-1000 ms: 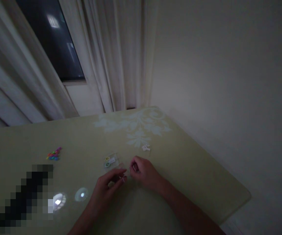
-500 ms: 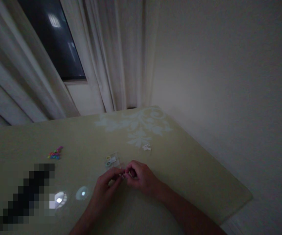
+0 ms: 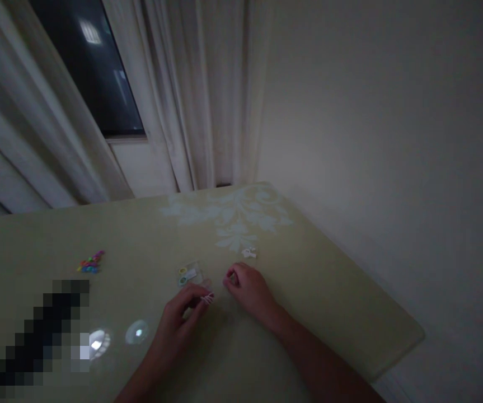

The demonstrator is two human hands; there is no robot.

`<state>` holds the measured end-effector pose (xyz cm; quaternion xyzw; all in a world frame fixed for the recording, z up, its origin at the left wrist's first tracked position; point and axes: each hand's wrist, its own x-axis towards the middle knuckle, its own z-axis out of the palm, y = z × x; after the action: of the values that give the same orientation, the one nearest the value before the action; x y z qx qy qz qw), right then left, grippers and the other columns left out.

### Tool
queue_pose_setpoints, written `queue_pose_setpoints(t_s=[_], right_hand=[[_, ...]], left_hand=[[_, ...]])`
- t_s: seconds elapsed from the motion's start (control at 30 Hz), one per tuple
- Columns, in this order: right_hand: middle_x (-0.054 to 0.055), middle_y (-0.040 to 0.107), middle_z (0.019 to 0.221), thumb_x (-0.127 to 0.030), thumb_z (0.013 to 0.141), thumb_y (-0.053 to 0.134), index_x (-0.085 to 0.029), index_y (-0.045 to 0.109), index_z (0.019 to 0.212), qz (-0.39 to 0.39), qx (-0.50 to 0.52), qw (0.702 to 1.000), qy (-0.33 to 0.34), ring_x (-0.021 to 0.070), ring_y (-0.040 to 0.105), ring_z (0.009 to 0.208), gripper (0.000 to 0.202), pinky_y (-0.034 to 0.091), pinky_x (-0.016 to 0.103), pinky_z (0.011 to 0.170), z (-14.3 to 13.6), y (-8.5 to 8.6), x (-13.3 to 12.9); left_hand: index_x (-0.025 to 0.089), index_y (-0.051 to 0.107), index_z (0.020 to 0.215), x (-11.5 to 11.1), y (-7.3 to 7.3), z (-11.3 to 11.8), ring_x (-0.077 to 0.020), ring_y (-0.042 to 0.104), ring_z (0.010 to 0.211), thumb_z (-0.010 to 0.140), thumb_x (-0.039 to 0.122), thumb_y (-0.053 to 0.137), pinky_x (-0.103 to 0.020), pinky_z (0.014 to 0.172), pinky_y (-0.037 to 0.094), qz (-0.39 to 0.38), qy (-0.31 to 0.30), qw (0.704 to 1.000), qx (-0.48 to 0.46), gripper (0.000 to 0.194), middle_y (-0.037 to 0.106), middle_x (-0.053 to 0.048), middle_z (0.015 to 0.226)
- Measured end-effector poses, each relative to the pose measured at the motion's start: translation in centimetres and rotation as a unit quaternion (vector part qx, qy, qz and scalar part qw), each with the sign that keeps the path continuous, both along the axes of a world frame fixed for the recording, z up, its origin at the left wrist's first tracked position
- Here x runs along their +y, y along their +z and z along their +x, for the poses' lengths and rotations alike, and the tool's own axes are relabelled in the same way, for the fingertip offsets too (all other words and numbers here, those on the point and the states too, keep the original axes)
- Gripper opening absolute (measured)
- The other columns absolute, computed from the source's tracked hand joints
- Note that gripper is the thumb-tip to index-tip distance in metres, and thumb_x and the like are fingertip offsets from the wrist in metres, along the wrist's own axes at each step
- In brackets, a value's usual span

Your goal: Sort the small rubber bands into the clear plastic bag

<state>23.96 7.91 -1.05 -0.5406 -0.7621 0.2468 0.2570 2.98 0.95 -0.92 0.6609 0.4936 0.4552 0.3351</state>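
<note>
My left hand (image 3: 182, 313) pinches a small bundle of thin white strips (image 3: 207, 298) between thumb and fingertips. To its right, a short gap away, my right hand (image 3: 247, 288) is closed in a pinch; whatever its fingertips hold, if anything, is too small to make out. Just beyond my left hand lies a flat clear case (image 3: 190, 272) with a yellow ring, a green ring and a whitish piece in it. Some small white pieces (image 3: 249, 253) rest on the table past my right hand.
A little heap of bright coloured pieces (image 3: 91, 262) lies on the left of the glossy table (image 3: 140, 240). Nearer me on that side is a dark pixelated area. A wall (image 3: 371, 168) borders the table's right side, and curtains (image 3: 207, 101) hang behind it.
My hands, which were together at the fingertips, are now apart. The right hand has moved slightly right and away from me, and the white strips show in the left hand.
</note>
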Motion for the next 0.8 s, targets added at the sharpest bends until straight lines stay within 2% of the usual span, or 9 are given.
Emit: queue_pose_setpoints(t_s=[0.17,0.37,0.6,0.7,0.8], right_hand=[[0.001,0.067,0.080,-0.019,0.090,0.072,-0.018,0.071,0.095,-0.016,-0.019,1.000,0.015,0.0149,0.056,0.070,0.005,0.035,0.027,0.065,0.0,-0.3,-0.1],[0.000,0.067,0.076,-0.019,0.089,0.072,-0.018,0.072,0.092,-0.050,-0.005,0.998,0.026,0.0140,0.057,0.068,0.003,0.034,0.025,0.062,0.2,0.1,0.1],[0.007,0.070,0.090,-0.017,0.094,0.063,-0.016,0.067,0.092,0.018,-0.104,0.993,0.050,0.0177,0.059,0.078,0.005,0.037,0.029,0.070,0.1,-0.1,-0.1],[0.004,0.067,0.087,-0.016,0.093,0.063,-0.017,0.063,0.093,-0.003,-0.045,0.998,0.052,0.0164,0.058,0.076,0.001,0.036,0.028,0.069,0.1,0.4,-0.3],[0.000,0.061,0.082,-0.018,0.092,0.063,-0.019,0.060,0.094,0.001,0.049,0.995,0.093,0.0144,0.054,0.073,0.003,0.037,0.025,0.067,-0.2,1.0,-1.0]], left_hand=[[0.022,0.076,0.095,0.0,-0.2,0.0,-0.0206,0.070,0.078,0.096,0.042,0.066,-0.028,0.071,0.055,0.003,0.011,1.000,0.009,0.022,0.075,-0.007,0.091],[0.025,0.081,0.101,0.3,-0.4,-0.3,-0.0239,0.075,0.092,0.097,0.038,0.065,-0.030,0.078,0.058,0.018,0.009,1.000,0.005,0.021,0.079,-0.008,0.101],[0.025,0.081,0.105,0.2,-0.4,-0.2,-0.0230,0.075,0.089,0.097,0.037,0.065,-0.030,0.077,0.058,0.019,-0.001,1.000,0.016,0.022,0.079,-0.008,0.099],[0.025,0.082,0.104,0.2,-0.2,-0.2,-0.0230,0.075,0.089,0.096,0.037,0.066,-0.030,0.078,0.058,0.015,0.005,1.000,0.006,0.022,0.080,-0.008,0.099],[0.025,0.084,0.098,0.3,0.0,-0.2,-0.0236,0.076,0.088,0.094,0.035,0.068,-0.031,0.078,0.058,0.026,-0.006,1.000,-0.011,0.020,0.081,-0.008,0.096]])
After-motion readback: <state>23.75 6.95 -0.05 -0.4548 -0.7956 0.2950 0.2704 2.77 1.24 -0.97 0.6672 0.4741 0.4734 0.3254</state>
